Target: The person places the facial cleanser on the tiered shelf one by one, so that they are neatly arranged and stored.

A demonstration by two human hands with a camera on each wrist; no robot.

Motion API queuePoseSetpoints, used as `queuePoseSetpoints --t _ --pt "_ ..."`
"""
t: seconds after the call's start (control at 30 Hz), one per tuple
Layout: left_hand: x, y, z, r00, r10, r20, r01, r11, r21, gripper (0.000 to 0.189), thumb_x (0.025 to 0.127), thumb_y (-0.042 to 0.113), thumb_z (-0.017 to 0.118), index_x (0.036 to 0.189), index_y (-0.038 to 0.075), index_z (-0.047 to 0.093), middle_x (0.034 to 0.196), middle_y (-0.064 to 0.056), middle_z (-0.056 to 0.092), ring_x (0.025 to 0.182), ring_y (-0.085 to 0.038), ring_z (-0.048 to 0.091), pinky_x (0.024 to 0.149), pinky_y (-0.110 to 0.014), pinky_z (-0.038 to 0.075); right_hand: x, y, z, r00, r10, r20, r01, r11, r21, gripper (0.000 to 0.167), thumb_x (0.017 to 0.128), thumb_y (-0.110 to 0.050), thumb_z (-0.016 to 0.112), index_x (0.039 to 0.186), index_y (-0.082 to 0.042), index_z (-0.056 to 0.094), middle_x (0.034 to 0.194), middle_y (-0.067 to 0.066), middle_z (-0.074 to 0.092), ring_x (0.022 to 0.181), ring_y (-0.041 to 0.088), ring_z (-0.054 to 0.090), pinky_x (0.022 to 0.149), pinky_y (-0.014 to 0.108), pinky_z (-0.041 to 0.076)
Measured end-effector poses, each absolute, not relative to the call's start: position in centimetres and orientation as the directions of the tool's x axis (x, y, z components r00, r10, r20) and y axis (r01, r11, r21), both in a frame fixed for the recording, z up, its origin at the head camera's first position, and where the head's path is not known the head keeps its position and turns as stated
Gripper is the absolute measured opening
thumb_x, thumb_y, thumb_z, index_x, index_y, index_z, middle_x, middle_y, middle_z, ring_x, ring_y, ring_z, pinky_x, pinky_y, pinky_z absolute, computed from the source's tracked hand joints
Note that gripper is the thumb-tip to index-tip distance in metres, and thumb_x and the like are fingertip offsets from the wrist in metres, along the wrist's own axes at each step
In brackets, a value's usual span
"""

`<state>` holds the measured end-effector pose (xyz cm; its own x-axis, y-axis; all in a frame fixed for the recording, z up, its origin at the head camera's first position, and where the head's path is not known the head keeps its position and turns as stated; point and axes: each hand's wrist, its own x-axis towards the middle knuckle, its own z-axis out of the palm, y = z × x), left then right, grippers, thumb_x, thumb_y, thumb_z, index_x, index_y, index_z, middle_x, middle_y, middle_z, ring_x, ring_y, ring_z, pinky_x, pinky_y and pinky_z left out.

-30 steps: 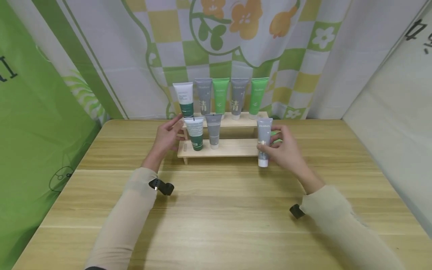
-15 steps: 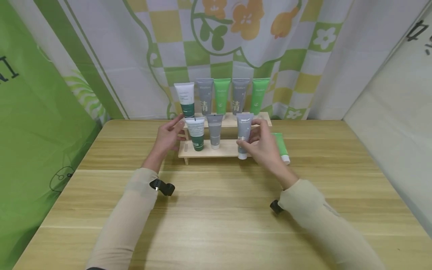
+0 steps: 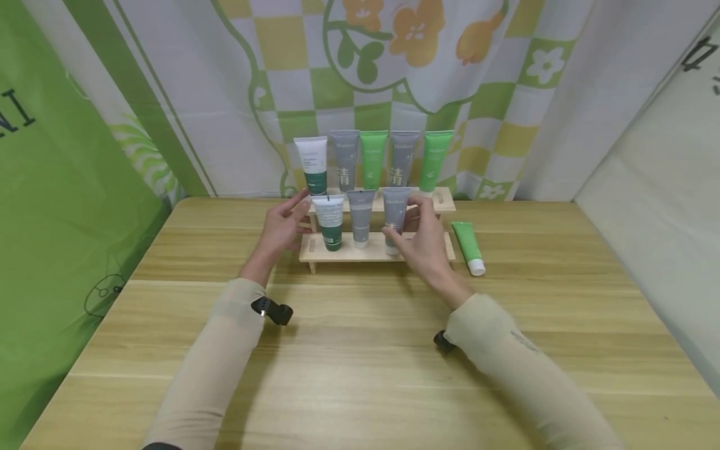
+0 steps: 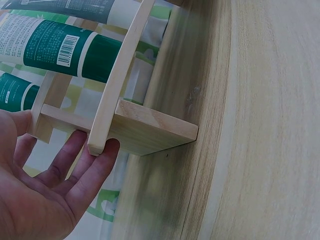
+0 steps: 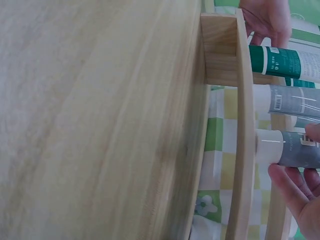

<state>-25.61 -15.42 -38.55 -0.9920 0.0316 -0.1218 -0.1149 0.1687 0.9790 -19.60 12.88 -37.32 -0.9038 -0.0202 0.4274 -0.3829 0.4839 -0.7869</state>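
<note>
My right hand (image 3: 424, 250) pinches a grey tube (image 3: 395, 209) between thumb and fingers, cap down, at the lower shelf (image 3: 377, 255) of a two-step wooden rack. In the right wrist view that tube's white cap (image 5: 269, 146) meets the shelf or nearly so. To its left stand another grey tube (image 3: 360, 215) and a white-and-green tube (image 3: 329, 219). At the rack's left end my left hand (image 3: 281, 228) rests against the wood. In the left wrist view its extended fingertips (image 4: 107, 150) touch the lower shelf's end, and the thumb lies by the upper shelf.
On the upper shelf (image 3: 446, 199) stand a white-and-green tube (image 3: 312, 164), grey tubes (image 3: 402, 156) and green tubes (image 3: 436, 159) in a row. A green tube (image 3: 468, 245) lies on the table right of the rack. A patterned curtain (image 3: 394, 94) hangs behind.
My right hand has carried the grey tube leftward from the rack's right end to the lower shelf, beside the other grey tube. The lying green tube is uncovered. My left hand stays put.
</note>
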Motion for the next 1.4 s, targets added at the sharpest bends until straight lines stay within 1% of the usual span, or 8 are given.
queuePoseSetpoints --t 0.27,0.37,0.47,0.6,0.83,1.0,1.17,1.4 --pt "-25.6 -15.3 -38.3 -0.993 0.04 -0.114 -0.106 0.168 0.98 0.05 0.1 0.05 0.057 0.149 0.04 0.048 0.123 -0.021 0.065 0.105 -0.038 0.066 0.074 -0.058 0.057 -19.9 12.7 -37.7 -0.878 -0.015 0.478 -0.417 0.515 -0.749 0.063 0.084 -0.004 0.082 0.13 -0.001 0.04 0.1 0.015 0.058 0.085 0.027 0.067 0.071 0.03 0.06" --pt "-25.5 -15.3 -38.2 -0.993 0.033 -0.112 -0.105 0.166 0.981 0.049 0.101 0.048 0.057 0.148 0.04 0.048 0.122 -0.021 0.065 0.104 -0.037 0.067 0.074 -0.058 0.057 -19.9 12.7 -37.8 -0.875 -0.02 0.484 -0.426 0.508 -0.749 0.063 0.083 -0.002 0.082 0.129 -0.001 0.04 0.1 0.016 0.059 0.086 0.028 0.066 0.071 0.032 0.06" --pt "-25.5 -15.3 -38.2 -0.993 0.031 -0.112 -0.106 0.163 0.981 0.048 0.101 0.047 0.057 0.148 0.041 0.049 0.121 -0.021 0.065 0.103 -0.036 0.067 0.074 -0.058 0.057 -19.8 12.7 -37.9 -0.874 -0.025 0.486 -0.43 0.507 -0.747 0.062 0.083 -0.002 0.082 0.129 0.0 0.04 0.101 0.017 0.059 0.089 0.03 0.064 0.075 0.04 0.059" --pt "-25.5 -15.3 -38.2 -0.993 0.03 -0.114 -0.108 0.167 0.98 0.048 0.101 0.048 0.057 0.147 0.041 0.049 0.121 -0.022 0.064 0.102 -0.036 0.067 0.074 -0.058 0.057 -19.6 12.8 -38.0 -0.874 -0.03 0.485 -0.428 0.521 -0.738 0.06 0.085 -0.005 0.082 0.128 0.0 0.041 0.104 0.017 0.06 0.092 0.03 0.063 0.082 0.046 0.056" --pt "-25.3 -15.3 -38.0 -0.994 0.033 -0.101 -0.094 0.165 0.982 0.048 0.101 0.047 0.056 0.148 0.04 0.048 0.122 -0.023 0.064 0.103 -0.038 0.067 0.073 -0.059 0.057 -19.5 12.9 -38.2 -0.875 -0.036 0.483 -0.428 0.528 -0.734 0.059 0.086 -0.007 0.081 0.13 -0.002 0.041 0.109 0.015 0.058 0.096 0.028 0.062 0.076 0.032 0.059" --pt "-25.4 -15.3 -38.1 -0.994 0.035 -0.106 -0.099 0.164 0.981 0.048 0.101 0.047 0.057 0.148 0.041 0.048 0.123 -0.022 0.064 0.104 -0.037 0.067 0.074 -0.059 0.057 -19.5 12.9 -38.2 -0.875 -0.03 0.483 -0.427 0.518 -0.741 0.059 0.087 -0.007 0.08 0.131 -0.002 0.04 0.108 0.015 0.058 0.097 0.027 0.062 0.074 0.028 0.059" --pt "-25.5 -15.3 -38.1 -0.994 0.042 -0.097 -0.089 0.17 0.981 0.049 0.102 0.047 0.056 0.149 0.039 0.048 0.124 -0.022 0.064 0.104 -0.037 0.067 0.074 -0.059 0.057 -19.4 12.9 -38.3 -0.882 -0.028 0.471 -0.418 0.508 -0.753 0.061 0.086 -0.005 0.081 0.131 -0.002 0.04 0.109 0.016 0.058 0.097 0.028 0.062 0.076 0.03 0.059" --pt "-25.5 -15.4 -38.2 -0.994 0.04 -0.103 -0.094 0.176 0.98 0.048 0.102 0.047 0.056 0.149 0.041 0.048 0.125 -0.021 0.064 0.104 -0.037 0.067 0.073 -0.059 0.057 -19.4 13.2 -38.6 -0.932 -0.031 0.361 -0.331 0.478 -0.813 0.068 0.083 0.0 0.081 0.136 -0.001 0.038 0.109 0.017 0.057 0.1 0.03 0.06 0.083 0.036 0.059"
